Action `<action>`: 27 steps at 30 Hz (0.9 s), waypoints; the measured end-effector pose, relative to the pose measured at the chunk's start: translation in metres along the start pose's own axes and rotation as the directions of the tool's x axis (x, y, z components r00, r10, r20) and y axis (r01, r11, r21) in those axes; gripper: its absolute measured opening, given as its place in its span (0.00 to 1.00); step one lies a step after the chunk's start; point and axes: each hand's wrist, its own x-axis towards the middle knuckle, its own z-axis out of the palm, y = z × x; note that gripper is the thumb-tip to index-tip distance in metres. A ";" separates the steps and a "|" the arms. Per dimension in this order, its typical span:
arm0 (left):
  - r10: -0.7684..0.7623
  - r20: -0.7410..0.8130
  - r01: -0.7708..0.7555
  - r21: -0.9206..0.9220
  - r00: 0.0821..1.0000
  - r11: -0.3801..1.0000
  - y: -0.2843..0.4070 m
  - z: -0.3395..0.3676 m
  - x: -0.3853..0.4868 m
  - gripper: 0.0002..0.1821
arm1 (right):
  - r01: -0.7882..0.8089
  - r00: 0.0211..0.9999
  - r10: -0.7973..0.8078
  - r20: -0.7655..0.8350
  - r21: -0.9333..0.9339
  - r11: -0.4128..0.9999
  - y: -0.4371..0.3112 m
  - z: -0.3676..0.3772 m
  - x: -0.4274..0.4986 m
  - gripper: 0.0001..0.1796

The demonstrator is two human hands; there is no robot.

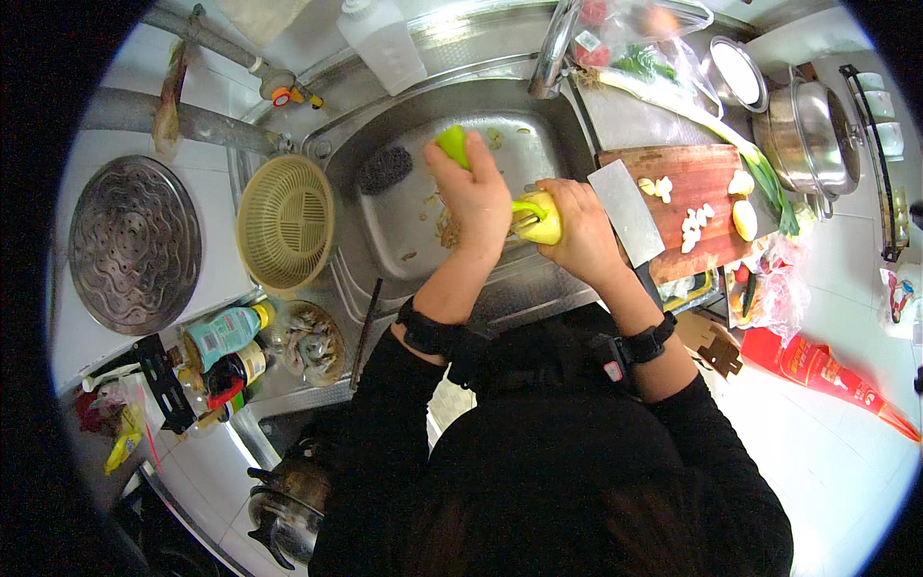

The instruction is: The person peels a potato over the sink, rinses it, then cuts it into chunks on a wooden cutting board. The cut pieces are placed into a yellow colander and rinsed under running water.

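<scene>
Over the metal sink [577,115], my left hand [476,198] grips the bright green handle of a vegetable peeler [453,146]. The peeler's green head and blade lie against a yellow peeled potato [542,225]. My right hand [580,227] holds that potato from its right side, with the fingers wrapped over it. Peel scraps [448,229] lie on the sink floor under my hands. A dark scouring pad [384,170] rests at the sink's left side.
Right of the sink, a cleaver [626,211] lies on a wooden cutting board [696,169] with garlic pieces [696,225] and another potato [744,221]. A leek [678,97] stretches behind it. A faucet [554,58], colander [285,223], bowl of shrimp [310,342] and pot [804,133] stand around.
</scene>
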 end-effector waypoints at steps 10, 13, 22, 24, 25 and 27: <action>0.011 -0.047 -0.010 0.031 0.999 0.999 -0.005 0.005 0.008 0.19 | 0.035 0.999 -0.035 0.001 -0.148 0.988 -0.005 -0.006 -0.006 0.61; 0.072 -0.082 -0.062 0.120 0.994 0.991 -0.011 0.007 0.007 0.19 | 0.095 0.995 -0.093 0.019 -0.253 0.963 -0.001 -0.009 -0.007 0.61; -0.154 0.034 0.149 0.109 0.987 0.983 -0.003 0.012 0.002 0.19 | 0.144 0.989 -0.147 0.012 -0.268 0.953 0.001 -0.014 -0.011 0.57; 0.044 -0.077 -0.031 0.155 0.996 0.987 0.001 0.012 0.001 0.19 | 0.151 0.988 -0.149 0.027 -0.292 0.945 0.001 -0.015 -0.014 0.56; 0.133 -0.117 -0.110 0.185 0.984 0.977 0.002 0.012 0.002 0.19 | 0.154 0.988 -0.151 0.034 -0.306 0.939 0.001 -0.016 -0.016 0.55; 0.092 -0.089 -0.081 0.120 0.992 0.989 0.001 0.012 -0.001 0.20 | 0.153 0.988 -0.148 0.040 -0.302 0.941 0.002 -0.016 -0.018 0.54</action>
